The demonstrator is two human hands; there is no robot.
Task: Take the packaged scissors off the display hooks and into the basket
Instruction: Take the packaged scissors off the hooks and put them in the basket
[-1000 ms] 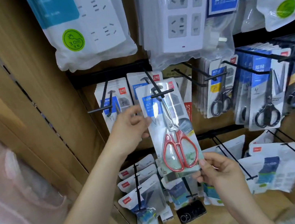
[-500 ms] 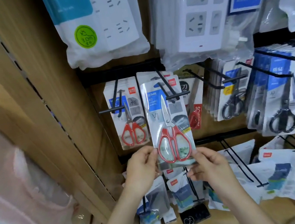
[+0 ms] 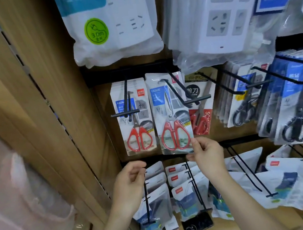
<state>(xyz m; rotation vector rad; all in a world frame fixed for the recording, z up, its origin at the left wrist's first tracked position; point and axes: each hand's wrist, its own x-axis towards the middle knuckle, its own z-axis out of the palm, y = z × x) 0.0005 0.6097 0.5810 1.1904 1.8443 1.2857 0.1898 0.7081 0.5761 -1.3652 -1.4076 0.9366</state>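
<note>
The right hand (image 3: 208,155) pinches the lower right corner of a scissors pack (image 3: 170,116) between thumb and fingertips, the other fingers curled behind. This pack holds red-handled scissors, blades pointing up, and hangs by its top on a black hook (image 3: 180,94) whose rod runs forward across the card's upper right. Just to its left a second red pack (image 3: 134,117) hangs on its own hook, the two cards almost edge to edge. The left hand (image 3: 129,186) is lower and to the left, apart from both packs, fingers loosely curled and holding nothing; it sits in front of the top of the row of white pouches (image 3: 185,194) on the hooks below. To the right hang stacks of black-handled scissors (image 3: 290,114), and above the whole row are bagged power strips (image 3: 114,22). A dark phone (image 3: 198,224) lies on the shelf under the pouches. A wooden panel (image 3: 35,111) fills the left side.
</note>
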